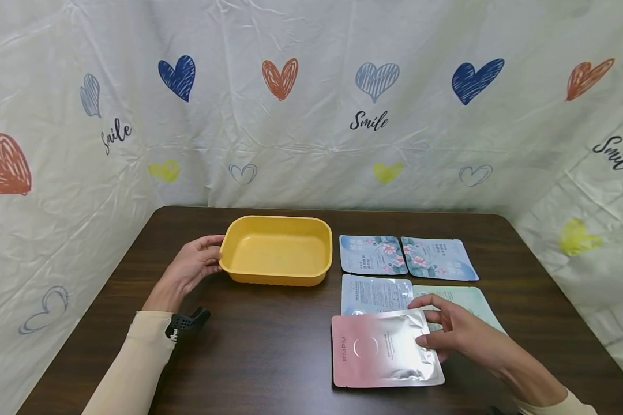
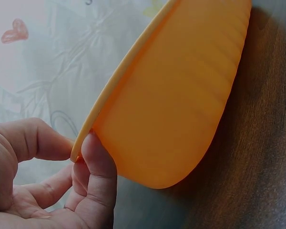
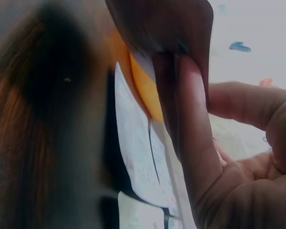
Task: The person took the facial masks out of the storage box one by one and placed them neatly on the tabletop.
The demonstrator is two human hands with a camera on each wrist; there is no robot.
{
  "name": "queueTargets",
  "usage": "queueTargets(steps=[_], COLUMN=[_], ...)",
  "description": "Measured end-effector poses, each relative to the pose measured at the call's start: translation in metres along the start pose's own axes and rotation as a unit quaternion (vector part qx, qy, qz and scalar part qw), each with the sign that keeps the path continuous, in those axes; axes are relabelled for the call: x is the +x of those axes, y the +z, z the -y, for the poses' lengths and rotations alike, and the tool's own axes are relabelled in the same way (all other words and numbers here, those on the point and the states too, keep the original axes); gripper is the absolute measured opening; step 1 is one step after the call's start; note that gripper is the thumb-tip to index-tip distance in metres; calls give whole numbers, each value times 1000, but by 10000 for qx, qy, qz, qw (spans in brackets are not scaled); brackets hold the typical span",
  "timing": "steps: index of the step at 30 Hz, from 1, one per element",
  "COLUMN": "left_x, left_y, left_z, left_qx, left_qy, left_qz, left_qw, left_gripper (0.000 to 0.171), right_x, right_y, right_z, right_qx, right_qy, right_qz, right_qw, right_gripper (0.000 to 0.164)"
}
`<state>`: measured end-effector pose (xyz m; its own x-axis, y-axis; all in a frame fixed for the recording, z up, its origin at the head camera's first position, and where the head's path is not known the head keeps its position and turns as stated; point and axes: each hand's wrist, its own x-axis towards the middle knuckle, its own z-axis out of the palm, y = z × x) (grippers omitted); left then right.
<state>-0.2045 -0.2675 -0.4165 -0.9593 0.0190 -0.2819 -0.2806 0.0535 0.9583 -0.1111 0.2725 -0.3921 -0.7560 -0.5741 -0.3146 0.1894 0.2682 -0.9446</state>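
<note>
My left hand (image 1: pixel 191 264) is at the left end of a yellow plastic basin (image 1: pixel 276 249), which sits on the table with nothing inside. In the left wrist view the thumb and fingers pinch the basin's rim (image 2: pixel 115 78). On the right, a pink and silver face mask packet (image 1: pixel 376 351) is pinched at its right edge between the thumb and fingers of my right hand (image 1: pixel 459 334). The packet is held over the near part of a pale blue packet (image 1: pixel 376 293) printed with text. A pale green packet (image 1: pixel 475 301) lies partly hidden behind the right hand.
Two blue flowered mask packets, one on the left (image 1: pixel 367 256) and one on the right (image 1: pixel 440 259), lie side by side to the right of the basin. The dark wooden table (image 1: pixel 259 346) ends at a white curtain (image 1: pixel 311 132) printed with hearts.
</note>
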Motion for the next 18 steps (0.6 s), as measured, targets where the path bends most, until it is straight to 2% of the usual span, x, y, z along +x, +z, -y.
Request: queueTargets(steps=[8, 18], left_x=[0, 0], left_y=[0, 1], left_z=[1, 1], left_qx=[-6, -7], left_qy=[-6, 0], left_qz=[14, -21], left_qw=[10000, 10000], left_gripper=[56, 56], right_x=[-11, -16], right_y=[-5, -2], right_z=[-15, -25], right_qx=[113, 291], right_qy=[-2, 70], right_qz=[458, 509], right_qw=[9989, 9983], right_gripper=[54, 53])
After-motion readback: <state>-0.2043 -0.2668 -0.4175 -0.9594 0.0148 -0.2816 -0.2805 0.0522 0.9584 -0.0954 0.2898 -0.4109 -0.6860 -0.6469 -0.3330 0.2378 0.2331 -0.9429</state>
